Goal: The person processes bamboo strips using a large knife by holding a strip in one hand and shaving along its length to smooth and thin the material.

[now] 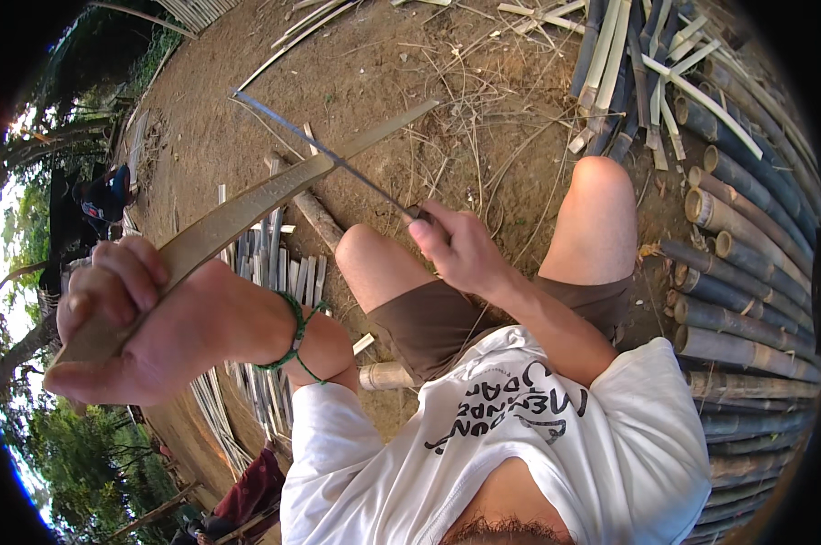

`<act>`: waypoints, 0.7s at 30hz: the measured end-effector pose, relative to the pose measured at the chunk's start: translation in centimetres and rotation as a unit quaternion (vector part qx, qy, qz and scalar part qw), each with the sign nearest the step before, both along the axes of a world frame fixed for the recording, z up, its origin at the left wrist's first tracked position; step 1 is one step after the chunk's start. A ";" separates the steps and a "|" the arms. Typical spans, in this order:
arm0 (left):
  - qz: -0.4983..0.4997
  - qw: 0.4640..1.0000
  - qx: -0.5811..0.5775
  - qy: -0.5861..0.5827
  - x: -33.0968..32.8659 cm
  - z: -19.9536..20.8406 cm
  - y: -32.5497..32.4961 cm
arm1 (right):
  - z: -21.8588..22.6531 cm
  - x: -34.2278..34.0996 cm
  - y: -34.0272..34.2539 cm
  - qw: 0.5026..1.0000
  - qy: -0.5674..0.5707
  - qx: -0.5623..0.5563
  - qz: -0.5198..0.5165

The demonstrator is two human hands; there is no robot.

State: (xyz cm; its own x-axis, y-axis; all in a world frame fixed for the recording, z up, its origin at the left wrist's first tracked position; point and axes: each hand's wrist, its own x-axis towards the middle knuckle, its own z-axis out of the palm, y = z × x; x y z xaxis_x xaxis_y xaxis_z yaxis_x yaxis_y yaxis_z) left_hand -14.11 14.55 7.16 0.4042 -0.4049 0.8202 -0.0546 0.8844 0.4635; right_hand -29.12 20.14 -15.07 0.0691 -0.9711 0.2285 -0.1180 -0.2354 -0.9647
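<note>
My left hand [142, 322] is closed around the near end of a long flat bamboo strip [274, 191] that reaches up and right over the dirt. A green cord bracelet is on that wrist. My right hand [460, 250] grips the handle of a long thin knife [324, 150]. Its blade lies across the strip and touches it near the strip's middle. Both hands are raised above my bare knees.
A stack of dark bamboo poles [746, 272] lies at the right. Split bamboo slats [265, 263] lie on the ground under my left arm, and more strips [637, 64] at the top right. Another person [97, 204] is at the far left. Dry shavings litter the dirt.
</note>
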 end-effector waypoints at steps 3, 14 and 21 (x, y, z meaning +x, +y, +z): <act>0.087 0.996 0.004 -0.003 1.0 -0.3 -0.3 | 0.8 0.7 -0.3 1.000 0.001 -0.024 -0.006; 0.041 0.999 -0.006 0.015 0.7 -0.7 0.5 | -1.7 0.6 -2.7 0.999 0.044 0.000 -0.030; 0.119 0.992 0.011 0.024 1.2 0.4 -1.9 | -12.9 0.8 -8.5 0.980 -0.042 0.194 0.005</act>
